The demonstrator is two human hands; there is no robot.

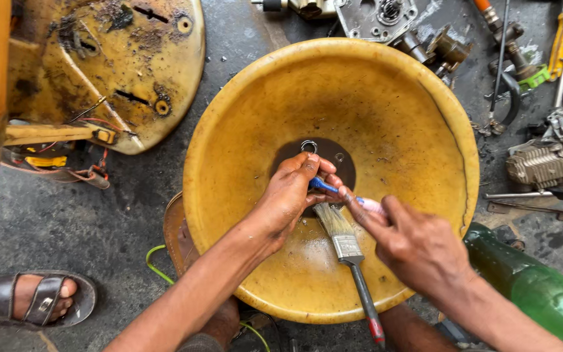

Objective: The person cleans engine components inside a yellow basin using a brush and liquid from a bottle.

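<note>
Toothbrush point(333, 189) gripped between both hands: left point(291, 195), right point(418, 244), over basin point(425, 117).

Your view: soft, even daylight, sharp focus.
You get only faint shadows under the hands; slight stretching toward the frame edges.

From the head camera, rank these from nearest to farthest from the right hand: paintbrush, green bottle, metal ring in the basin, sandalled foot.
From the right hand:
1. Paintbrush, just left of it in the yellow basin.
2. Green bottle, to its right on the floor.
3. Metal ring, up at the basin's dark centre.
4. Sandalled foot, far left.
</note>
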